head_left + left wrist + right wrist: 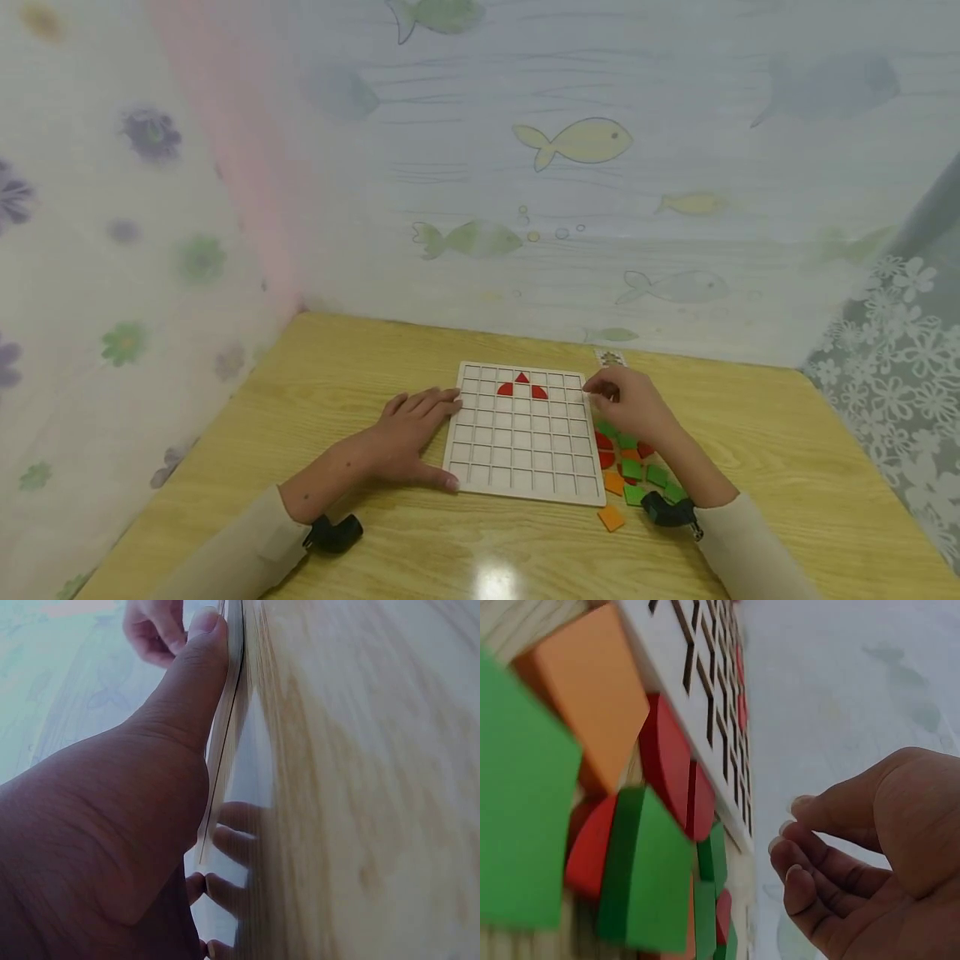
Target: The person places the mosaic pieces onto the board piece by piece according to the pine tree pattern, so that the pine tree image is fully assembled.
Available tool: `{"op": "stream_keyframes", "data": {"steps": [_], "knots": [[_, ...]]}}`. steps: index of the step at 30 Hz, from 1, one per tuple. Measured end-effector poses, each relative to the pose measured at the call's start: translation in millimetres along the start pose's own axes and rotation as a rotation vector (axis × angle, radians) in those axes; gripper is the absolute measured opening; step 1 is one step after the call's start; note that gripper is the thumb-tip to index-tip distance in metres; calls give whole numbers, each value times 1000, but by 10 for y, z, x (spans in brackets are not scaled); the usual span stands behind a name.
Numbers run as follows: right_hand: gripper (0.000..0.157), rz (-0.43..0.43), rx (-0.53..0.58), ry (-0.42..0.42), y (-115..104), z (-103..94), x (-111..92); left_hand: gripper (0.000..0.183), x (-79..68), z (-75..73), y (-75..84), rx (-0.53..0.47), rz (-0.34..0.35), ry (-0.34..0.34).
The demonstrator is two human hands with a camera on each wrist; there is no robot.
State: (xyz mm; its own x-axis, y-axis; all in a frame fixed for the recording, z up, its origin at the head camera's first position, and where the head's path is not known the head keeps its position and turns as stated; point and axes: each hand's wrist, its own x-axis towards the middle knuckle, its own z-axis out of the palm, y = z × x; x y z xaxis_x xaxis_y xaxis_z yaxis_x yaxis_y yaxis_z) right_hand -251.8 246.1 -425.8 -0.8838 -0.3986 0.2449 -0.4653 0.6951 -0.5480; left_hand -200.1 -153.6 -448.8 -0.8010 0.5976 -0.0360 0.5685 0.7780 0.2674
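Note:
A pale square board (523, 496) with a grid of recesses lies on the table. Near its far edge sit a red triangle (522, 378) and two red curved pieces, one on the left (506, 389) and one on the right (539, 392). My left hand (405, 437) rests against the board's left side with fingers spread, thumb at the near left corner. My right hand (632, 407) hovers by the board's far right edge, fingers loosely bent and thumb close to the fingertips. In the right wrist view nothing shows between the fingertips of that hand (855, 855).
Right of the board lie several loose green (632, 469), orange (611, 518) and red pieces (604, 458), partly under the right forearm. A small patterned card (609, 357) is beyond the right hand. Patterned walls or curtains (450, 292) border the table (360, 358).

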Motion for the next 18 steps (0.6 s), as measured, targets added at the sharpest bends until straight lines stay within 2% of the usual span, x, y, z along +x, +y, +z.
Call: {"op": "stream_keyframes", "data": {"steps": [6, 14, 18], "knots": [[13, -16, -10, -10, 85, -72, -119, 121, -5, -4, -4, -4, 1, 0], [19, -121, 6, -216, 212, -161, -170, 119, -18, -19, 17, -22, 9, 3], [21, -129, 22, -268, 227, -187, -168, 119, -21, -13, 10, -18, 11, 6]]}}
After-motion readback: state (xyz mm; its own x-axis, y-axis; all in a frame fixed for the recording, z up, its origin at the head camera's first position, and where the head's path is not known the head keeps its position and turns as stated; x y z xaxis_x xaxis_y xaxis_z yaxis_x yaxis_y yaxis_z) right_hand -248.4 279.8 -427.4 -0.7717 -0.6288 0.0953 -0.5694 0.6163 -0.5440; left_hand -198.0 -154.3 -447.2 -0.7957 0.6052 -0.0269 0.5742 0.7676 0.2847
